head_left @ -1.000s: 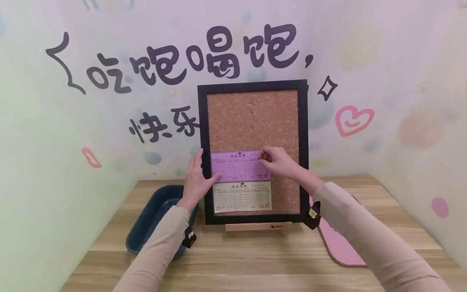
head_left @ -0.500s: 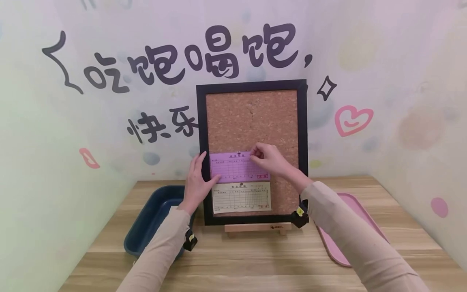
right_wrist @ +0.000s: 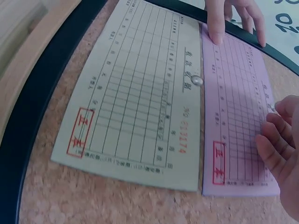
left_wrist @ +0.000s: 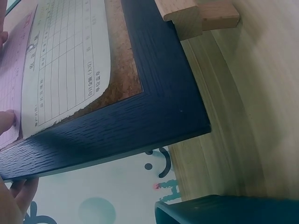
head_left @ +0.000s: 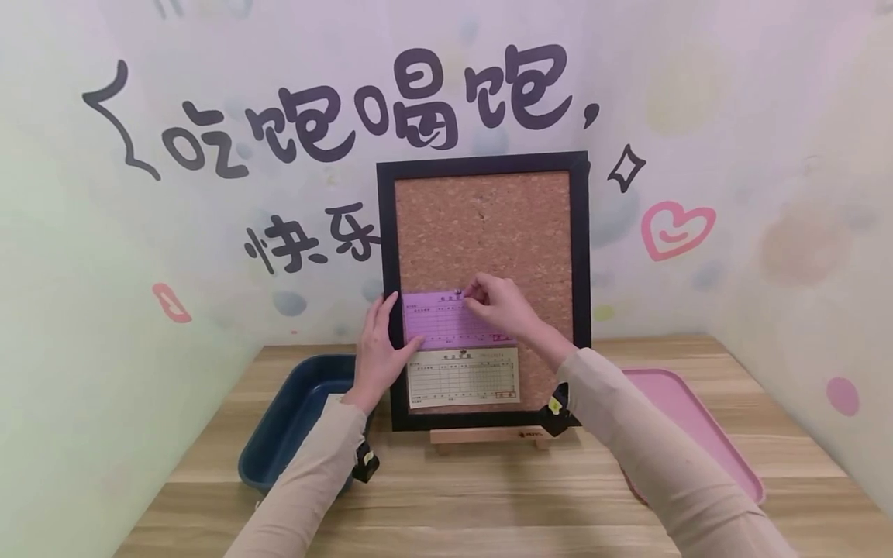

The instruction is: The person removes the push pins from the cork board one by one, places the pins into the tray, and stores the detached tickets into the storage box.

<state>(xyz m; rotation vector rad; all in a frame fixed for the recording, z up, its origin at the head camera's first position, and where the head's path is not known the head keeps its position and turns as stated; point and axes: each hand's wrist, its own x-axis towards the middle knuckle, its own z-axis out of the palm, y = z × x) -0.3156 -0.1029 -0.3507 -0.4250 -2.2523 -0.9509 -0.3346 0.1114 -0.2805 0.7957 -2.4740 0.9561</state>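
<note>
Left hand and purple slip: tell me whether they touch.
Touching: the right wrist view shows the left hand's thumb tip lying on the purple slip, without a gap.

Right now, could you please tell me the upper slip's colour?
The upper receipt slip is light purple, clearest in the head view.

Lettered wall point(head_left: 488, 23) behind wooden table point(head_left: 446, 504)

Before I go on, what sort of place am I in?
Probably a small indoor booth or room corner set up for tabletop work: a wood-grain table between decorated walls, large Chinese lettering behind, and a framed corkboard on a wooden stand.
</note>
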